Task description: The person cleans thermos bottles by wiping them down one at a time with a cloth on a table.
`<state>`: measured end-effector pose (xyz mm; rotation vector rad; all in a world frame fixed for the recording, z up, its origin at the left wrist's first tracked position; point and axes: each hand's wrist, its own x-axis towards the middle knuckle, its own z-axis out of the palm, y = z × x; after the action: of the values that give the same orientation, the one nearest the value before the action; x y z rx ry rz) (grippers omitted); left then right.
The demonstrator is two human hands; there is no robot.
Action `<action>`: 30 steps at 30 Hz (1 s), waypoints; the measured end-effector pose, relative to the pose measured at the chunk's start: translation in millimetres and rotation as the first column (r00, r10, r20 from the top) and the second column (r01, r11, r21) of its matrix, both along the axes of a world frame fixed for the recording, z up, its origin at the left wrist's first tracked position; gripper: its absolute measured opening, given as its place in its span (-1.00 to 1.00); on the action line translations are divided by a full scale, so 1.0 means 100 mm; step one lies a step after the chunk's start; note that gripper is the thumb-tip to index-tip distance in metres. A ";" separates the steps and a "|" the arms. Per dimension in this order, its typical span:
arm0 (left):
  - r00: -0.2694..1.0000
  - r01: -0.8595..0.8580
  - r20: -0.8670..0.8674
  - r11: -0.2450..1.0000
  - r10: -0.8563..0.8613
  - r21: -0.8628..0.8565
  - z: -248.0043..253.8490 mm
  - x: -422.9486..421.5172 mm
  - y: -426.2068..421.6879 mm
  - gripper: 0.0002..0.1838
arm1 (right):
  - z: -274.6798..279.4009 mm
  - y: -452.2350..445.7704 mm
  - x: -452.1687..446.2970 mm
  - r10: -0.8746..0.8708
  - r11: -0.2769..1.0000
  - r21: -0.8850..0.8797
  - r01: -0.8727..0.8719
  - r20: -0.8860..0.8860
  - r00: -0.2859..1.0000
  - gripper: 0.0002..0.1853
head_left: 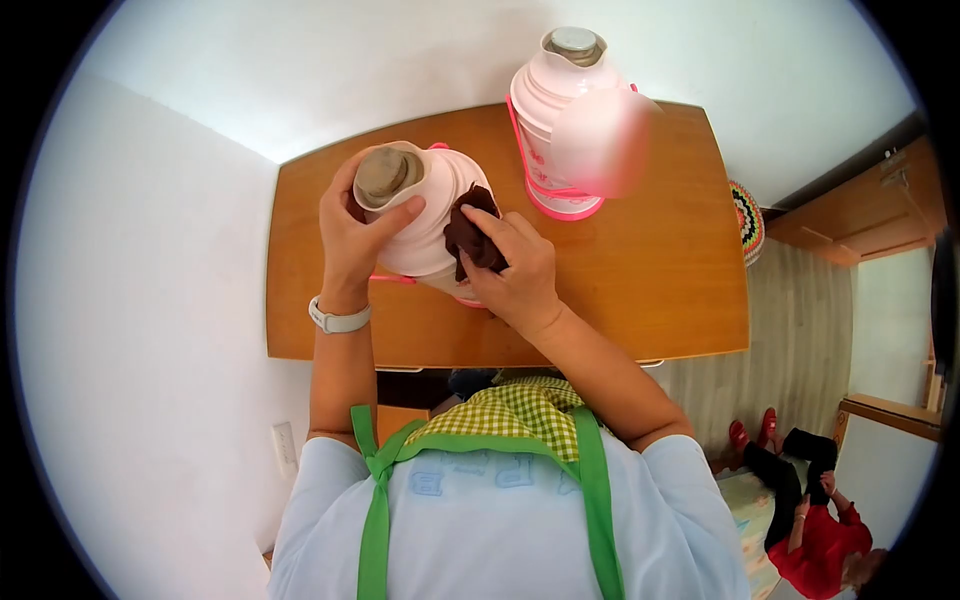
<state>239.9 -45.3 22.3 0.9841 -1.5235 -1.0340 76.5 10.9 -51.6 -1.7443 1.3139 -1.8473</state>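
Observation:
A pale pink thermos flask (425, 235) with a greyish-brown stopper (382, 174) leans on the wooden table. My left hand (355, 225) grips it around the neck, thumb across the front and fingers behind. My right hand (515, 265) pinches a dark brown cloth (470, 235) and presses it against the flask's right side. Part of the flask's lower body is hidden behind my hands. A second pink thermos flask (540, 115) stands upright farther back, its right side covered by a blurred patch.
The wooden table (640, 290) stands against white walls. At the lower right, a person in a red top (825, 545) sits on a bed (745, 500). A wooden door (870, 205) and a round colourful crocheted seat (747, 220) are on the right.

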 end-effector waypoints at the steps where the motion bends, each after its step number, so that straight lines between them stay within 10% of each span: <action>1: 1.000 0.026 -0.008 1.000 -0.026 -0.011 -0.01 0.01 -0.01 -0.41 | 0.01 -0.01 0.00 -0.013 1.000 -0.005 0.013 0.027 1.000 -0.57; 15: 0.991 0.120 0.072 0.989 -0.114 -0.089 -0.13 0.17 -0.06 -0.32 | 0.00 -0.58 -0.22 0.193 0.822 0.450 -0.348 0.354 0.915 -0.78; 21: 0.993 0.084 0.092 0.983 -0.069 -0.162 -0.18 0.16 -0.05 -0.35 | -0.17 0.03 0.08 0.013 0.988 0.150 -0.032 0.129 0.992 -0.74; 25: 0.993 0.100 0.078 0.983 -0.089 -0.152 -0.18 0.18 -0.05 -0.35 | -0.15 0.10 0.26 0.038 0.986 -0.159 -0.051 -0.084 0.996 -0.67; 30: 0.991 0.107 0.096 0.983 -0.094 -0.147 -0.18 0.21 -0.06 -0.34 | -0.01 0.21 0.53 0.006 0.986 -0.144 -0.090 -0.497 0.868 -0.73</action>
<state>260.4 -51.4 4.1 0.8632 -1.7143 -0.9387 129.4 31.8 -53.0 -2.4347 1.2899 -1.5687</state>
